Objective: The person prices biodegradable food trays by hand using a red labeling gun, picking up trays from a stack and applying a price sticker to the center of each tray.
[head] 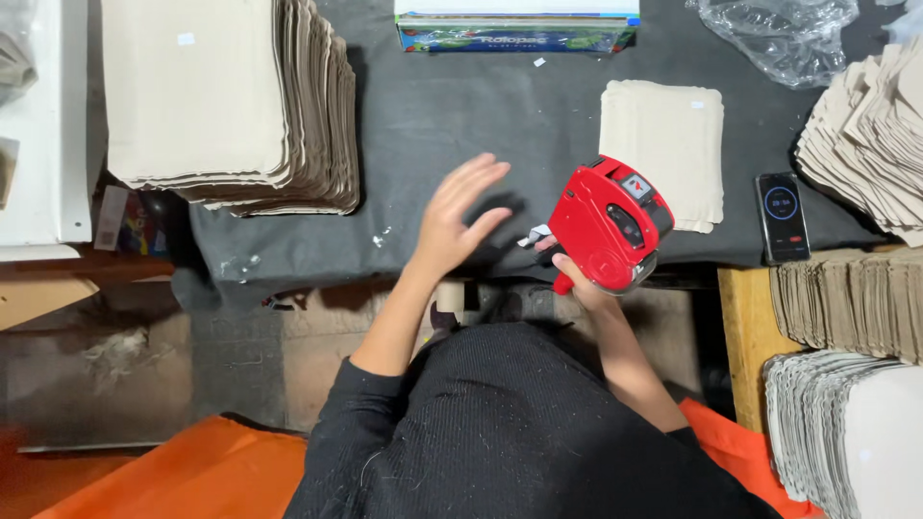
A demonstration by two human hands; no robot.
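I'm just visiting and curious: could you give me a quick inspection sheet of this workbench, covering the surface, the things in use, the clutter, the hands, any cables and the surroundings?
Surface: dark grey cloth-covered table.
Things in use: red label gun; small beige stack of flat fabric pieces beyond it.
Clutter: tall beige stack far left, fanned stack right, phone with lit screen, flat box, crumpled clear plastic, small white scraps.
Hands: left hand open, fingers spread above the cloth, holding nothing; right hand grips the label gun's handle.
Cables: nothing seen.
Surroundings: more beige stacks lower right, orange sheet on the floor, white shelf left.
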